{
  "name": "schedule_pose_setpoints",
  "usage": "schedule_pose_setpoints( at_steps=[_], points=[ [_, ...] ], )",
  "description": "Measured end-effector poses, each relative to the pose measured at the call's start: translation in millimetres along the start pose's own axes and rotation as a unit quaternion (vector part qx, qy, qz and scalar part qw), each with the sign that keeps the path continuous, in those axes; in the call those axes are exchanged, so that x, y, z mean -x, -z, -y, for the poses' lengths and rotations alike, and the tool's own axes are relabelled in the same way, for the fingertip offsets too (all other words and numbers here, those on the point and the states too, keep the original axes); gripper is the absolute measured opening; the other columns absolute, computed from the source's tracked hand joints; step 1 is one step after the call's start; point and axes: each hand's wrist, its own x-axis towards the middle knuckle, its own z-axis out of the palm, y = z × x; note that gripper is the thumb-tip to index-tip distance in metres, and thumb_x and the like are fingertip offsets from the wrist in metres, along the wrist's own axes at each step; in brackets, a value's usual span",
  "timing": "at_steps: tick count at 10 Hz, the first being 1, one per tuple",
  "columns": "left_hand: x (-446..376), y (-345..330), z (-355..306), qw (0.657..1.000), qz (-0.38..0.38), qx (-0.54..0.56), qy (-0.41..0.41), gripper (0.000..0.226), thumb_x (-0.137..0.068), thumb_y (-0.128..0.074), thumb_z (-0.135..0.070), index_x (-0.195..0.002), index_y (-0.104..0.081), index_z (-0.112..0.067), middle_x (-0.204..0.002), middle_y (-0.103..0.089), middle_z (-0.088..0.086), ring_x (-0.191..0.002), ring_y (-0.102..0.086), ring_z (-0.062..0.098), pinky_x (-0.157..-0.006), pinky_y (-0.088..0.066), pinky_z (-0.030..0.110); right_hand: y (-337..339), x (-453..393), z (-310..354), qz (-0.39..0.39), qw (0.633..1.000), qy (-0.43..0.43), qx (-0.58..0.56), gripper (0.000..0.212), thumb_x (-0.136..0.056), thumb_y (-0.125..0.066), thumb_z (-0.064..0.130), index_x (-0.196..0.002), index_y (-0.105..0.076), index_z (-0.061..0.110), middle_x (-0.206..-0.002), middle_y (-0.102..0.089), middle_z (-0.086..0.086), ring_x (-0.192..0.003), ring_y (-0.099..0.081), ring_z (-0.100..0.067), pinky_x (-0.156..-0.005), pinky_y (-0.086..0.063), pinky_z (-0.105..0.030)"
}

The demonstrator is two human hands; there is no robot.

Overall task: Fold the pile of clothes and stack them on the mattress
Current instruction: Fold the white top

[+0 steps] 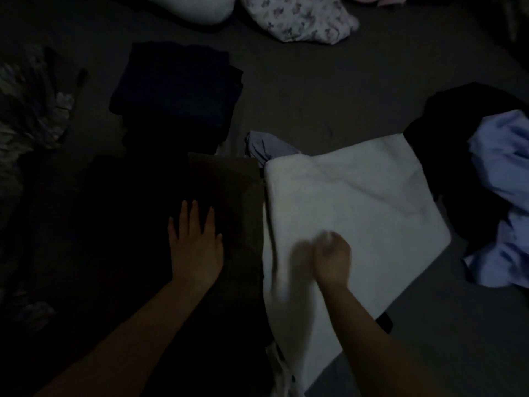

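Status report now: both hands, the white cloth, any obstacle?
Left hand flat on dark cloth. Right hand blurred, over white cloth. Blue garment unfolded at right.

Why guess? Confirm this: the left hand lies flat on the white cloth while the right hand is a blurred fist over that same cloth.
Wrong about the left hand: the head view shows it flat on the dark cloth. The right hand is indeed blurred over the white cloth.

Dim bedroom, seen from above the bed

Light is very low. A dark grey mattress (329,90) fills the view; well beyond the hands, at its far edge, a white pillow (194,7) lies just beside a floral-print pillow (297,18).
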Motion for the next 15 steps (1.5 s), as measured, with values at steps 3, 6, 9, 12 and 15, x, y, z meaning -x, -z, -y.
schedule_pose_setpoints(
  at_steps=[3, 6, 9, 12, 15],
  points=[
    [129, -51, -116, 0.922, 0.264, 0.275, 0.063, 0.044, -0.087, -0.049, -0.031, -0.126, -0.053, -0.012, -0.132, -0.051, 0.008, -0.119, -0.052, 0.024, -0.097, -0.041, 0.028, 69, 38, -159, 0.126, 0.868, -0.435, -0.205, 0.026, -0.081, -0.073, 0.026, -0.081, -0.064, 0.002, -0.096, -0.066, -0.019, -0.085, -0.062, -0.028, -0.089, -0.051, -0.040],
    [146, -61, -173, 0.790, 0.247, 0.454, 0.331, 0.028, -0.092, -0.057, -0.014, -0.118, -0.060, -0.004, -0.111, -0.063, 0.014, -0.101, -0.060, 0.029, -0.087, -0.048, 0.035, 138, 2, -164, 0.049, 0.894, -0.310, -0.320, 0.016, -0.092, -0.052, 0.003, -0.106, -0.059, 0.005, -0.089, -0.062, -0.009, -0.080, -0.056, -0.023, -0.078, -0.048, -0.040],
    [144, -30, -272, 0.699, 0.279, 0.583, 0.307, 0.017, -0.094, -0.042, -0.012, -0.088, -0.058, -0.012, -0.092, -0.063, 0.010, -0.081, -0.060, 0.023, -0.072, -0.052, 0.031, 222, -45, -235, -0.070, 0.917, -0.328, -0.216, 0.015, -0.088, -0.061, 0.009, -0.097, -0.064, -0.002, -0.087, -0.062, -0.018, -0.075, -0.058, -0.028, -0.075, -0.044, -0.038],
    [190, -36, -342, 0.956, 0.091, 0.182, -0.213, 0.039, -0.072, -0.036, -0.032, -0.079, -0.070, -0.014, -0.096, -0.067, 0.003, -0.096, -0.060, 0.018, -0.090, -0.049, 0.030, 244, -22, -139, 0.294, 0.948, 0.067, -0.104, 0.053, -0.072, -0.073, 0.049, -0.117, -0.058, 0.026, -0.111, -0.060, 0.011, -0.104, -0.057, -0.009, -0.084, -0.047, -0.015],
    [232, -106, -347, 0.928, 0.297, 0.120, -0.191, 0.035, -0.077, -0.061, -0.035, -0.112, -0.063, -0.036, -0.109, -0.063, -0.017, -0.106, -0.059, 0.005, -0.101, -0.041, 0.025, 204, -38, -143, 0.382, 0.776, 0.190, 0.464, 0.040, -0.099, -0.039, 0.026, -0.138, -0.042, 0.017, -0.144, -0.041, -0.008, -0.132, -0.040, -0.026, -0.107, -0.031, -0.040]
  ],
)
